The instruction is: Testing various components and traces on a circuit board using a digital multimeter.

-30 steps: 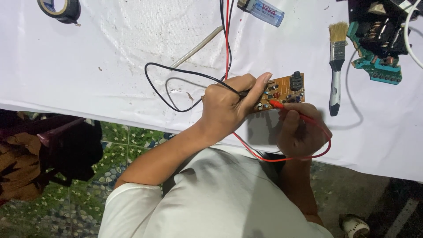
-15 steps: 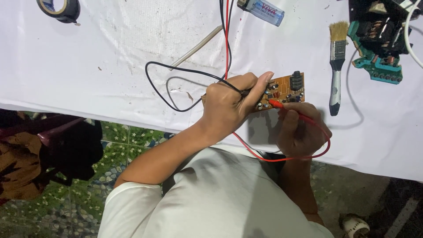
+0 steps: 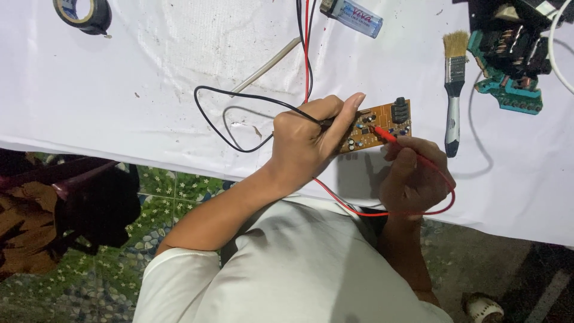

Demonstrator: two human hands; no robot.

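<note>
- The orange circuit board [image 3: 376, 127] lies flat on the white tablecloth [image 3: 149, 90], close to the cloth's near edge, with both hands on it.
- It is a small rectangle, studded with little components, a black block standing at its far right corner.
- The left hand [image 3: 308, 140] is curled closed round the black probe [image 3: 326, 124], thumb stretched out over the board's far edge, and it covers the board's left end.
- The black lead [image 3: 230, 96] loops away to the left across the cloth, then runs up out of the top of the picture.
- The right hand [image 3: 412, 176] sits at the cloth's edge just below the board, fingers closed on the red probe [image 3: 385, 134], its tip pressed onto the board's middle.
- The red lead [image 3: 382, 213] curls under that hand and back up beside the black one.
- Open cloth lies left of the board, past the black loop; to the right the room is tighter.
- One paintbrush [image 3: 453, 90] lies lengthwise just right of the board, apart from it.
- One green board with coils [image 3: 508, 66] sits further right, near the top corner.
- One silver lighter [image 3: 353, 15] is at the top edge, one roll of black tape [image 3: 84, 13] in the far left corner.
- Count: two probes, two leads, two boards.
</note>
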